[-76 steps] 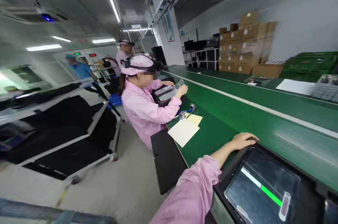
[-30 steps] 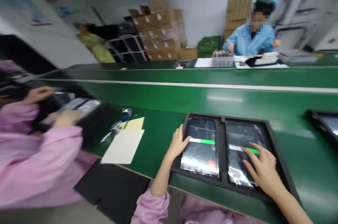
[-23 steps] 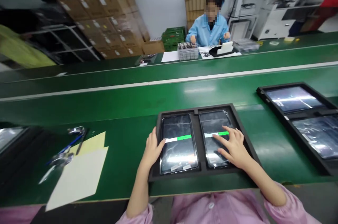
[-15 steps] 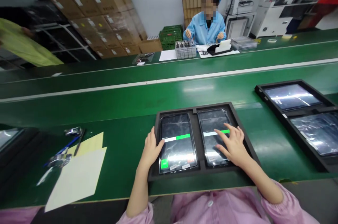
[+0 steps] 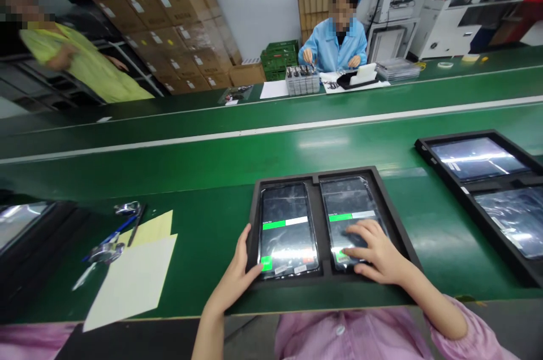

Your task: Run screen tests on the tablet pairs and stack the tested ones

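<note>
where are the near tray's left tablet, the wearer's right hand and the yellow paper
left tablet [image 5: 289,235]: head view, middle of its front
wearer's right hand [image 5: 379,254]: head view, back of the hand
yellow paper [image 5: 158,229]: head view, uncovered right part

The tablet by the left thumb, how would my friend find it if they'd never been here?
Start at the long green table and find the black tray under the right hand. Inside it, on the left, is the tablet, beside the left hand. Unlike the neighbouring tablet, this one shows a red patch near the bottom.
</note>
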`<state>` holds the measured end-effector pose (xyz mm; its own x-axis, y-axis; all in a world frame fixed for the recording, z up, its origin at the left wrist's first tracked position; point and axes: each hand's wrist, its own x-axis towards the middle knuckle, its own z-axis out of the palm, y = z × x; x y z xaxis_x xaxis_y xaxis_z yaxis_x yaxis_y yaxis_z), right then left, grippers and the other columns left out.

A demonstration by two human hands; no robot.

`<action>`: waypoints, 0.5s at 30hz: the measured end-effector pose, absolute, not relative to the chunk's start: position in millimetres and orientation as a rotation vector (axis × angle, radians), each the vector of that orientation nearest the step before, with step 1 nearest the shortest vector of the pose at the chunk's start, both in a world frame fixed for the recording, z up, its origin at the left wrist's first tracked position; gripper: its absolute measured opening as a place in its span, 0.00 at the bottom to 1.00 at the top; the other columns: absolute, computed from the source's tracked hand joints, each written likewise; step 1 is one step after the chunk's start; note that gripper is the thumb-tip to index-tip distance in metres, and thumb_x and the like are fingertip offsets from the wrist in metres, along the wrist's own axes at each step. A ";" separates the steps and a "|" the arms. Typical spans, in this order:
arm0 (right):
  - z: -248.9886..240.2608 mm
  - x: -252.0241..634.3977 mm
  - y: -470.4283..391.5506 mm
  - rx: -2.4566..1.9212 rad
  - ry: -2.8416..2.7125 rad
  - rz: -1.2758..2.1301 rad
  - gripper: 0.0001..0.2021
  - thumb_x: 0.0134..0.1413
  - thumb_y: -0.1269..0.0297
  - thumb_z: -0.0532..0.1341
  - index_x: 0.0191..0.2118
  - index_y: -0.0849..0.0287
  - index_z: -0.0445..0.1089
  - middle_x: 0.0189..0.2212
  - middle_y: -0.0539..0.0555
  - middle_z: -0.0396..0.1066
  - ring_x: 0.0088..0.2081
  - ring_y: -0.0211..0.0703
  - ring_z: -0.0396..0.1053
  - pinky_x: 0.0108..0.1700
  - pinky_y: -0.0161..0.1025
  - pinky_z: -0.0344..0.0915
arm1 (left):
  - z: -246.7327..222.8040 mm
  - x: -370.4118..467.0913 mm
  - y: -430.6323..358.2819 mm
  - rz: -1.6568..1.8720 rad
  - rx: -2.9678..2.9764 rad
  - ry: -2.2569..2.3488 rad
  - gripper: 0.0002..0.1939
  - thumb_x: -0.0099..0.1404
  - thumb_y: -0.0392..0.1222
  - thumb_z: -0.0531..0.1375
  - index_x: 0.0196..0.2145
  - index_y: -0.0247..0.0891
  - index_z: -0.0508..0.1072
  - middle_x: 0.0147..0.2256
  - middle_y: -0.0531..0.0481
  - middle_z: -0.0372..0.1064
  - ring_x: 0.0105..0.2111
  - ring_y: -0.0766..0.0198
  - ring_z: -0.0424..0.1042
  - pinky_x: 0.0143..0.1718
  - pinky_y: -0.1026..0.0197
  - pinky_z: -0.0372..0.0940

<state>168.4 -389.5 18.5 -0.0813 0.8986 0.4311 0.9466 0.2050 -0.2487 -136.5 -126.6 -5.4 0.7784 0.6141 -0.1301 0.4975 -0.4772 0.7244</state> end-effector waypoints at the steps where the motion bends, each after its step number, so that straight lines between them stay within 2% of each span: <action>1: 19.0 166.1 -388.3 -1.691 -2.028 -0.123 0.19 0.68 0.51 0.50 0.45 0.51 0.77 0.52 0.61 0.65 0.50 0.57 0.61 0.52 0.57 0.60 | -5.9 -140.8 -129.3 0.189 2.212 0.833 0.43 0.69 0.54 0.53 0.71 0.44 0.30 0.72 0.42 0.30 0.71 0.48 0.36 0.69 0.43 0.40; 6: 8.7 176.1 -396.3 -1.656 -2.008 -0.334 0.16 0.66 0.53 0.52 0.48 0.44 0.76 0.54 0.58 0.66 0.52 0.59 0.64 0.52 0.58 0.62 | 11.5 -134.3 -126.1 0.105 2.248 0.837 0.42 0.71 0.54 0.51 0.71 0.42 0.29 0.72 0.39 0.26 0.71 0.51 0.32 0.69 0.44 0.41; 9: -12.4 223.5 -395.7 -1.930 -1.686 -0.413 0.18 0.63 0.58 0.51 0.49 0.43 0.77 0.51 0.59 0.68 0.49 0.62 0.67 0.46 0.58 0.66 | 40.5 -102.2 -116.0 0.084 2.384 0.793 0.40 0.70 0.53 0.54 0.71 0.41 0.38 0.72 0.37 0.30 0.71 0.49 0.32 0.69 0.40 0.39; 11: -28.1 262.9 -383.1 -2.162 -1.477 -0.469 0.19 0.59 0.55 0.52 0.44 0.46 0.79 0.46 0.63 0.70 0.42 0.65 0.68 0.38 0.59 0.68 | 58.7 -64.4 -109.4 0.036 2.567 0.616 0.36 0.68 0.51 0.58 0.69 0.43 0.51 0.71 0.40 0.41 0.71 0.49 0.39 0.69 0.39 0.39; 13: -41.8 296.1 -365.4 -2.325 -1.297 -0.511 0.20 0.54 0.57 0.52 0.39 0.52 0.81 0.43 0.68 0.70 0.38 0.68 0.68 0.31 0.61 0.67 | 69.6 -17.0 -104.6 0.005 2.752 0.434 0.28 0.69 0.48 0.58 0.64 0.43 0.61 0.68 0.41 0.51 0.68 0.51 0.50 0.68 0.45 0.47; 15: -52.0 317.6 -350.3 -2.396 -1.201 -0.477 0.20 0.49 0.61 0.53 0.38 0.57 0.81 0.40 0.70 0.69 0.36 0.68 0.69 0.30 0.60 0.68 | 71.6 30.1 -102.8 -0.035 2.931 0.362 0.21 0.71 0.46 0.55 0.59 0.41 0.67 0.62 0.41 0.63 0.62 0.54 0.63 0.63 0.51 0.57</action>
<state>317.6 -350.3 -52.0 0.5686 0.6718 0.4748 0.8145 -0.5407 -0.2103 30.1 -102.8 71.6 0.9699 0.2392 -0.0459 0.2436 -0.9525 0.1825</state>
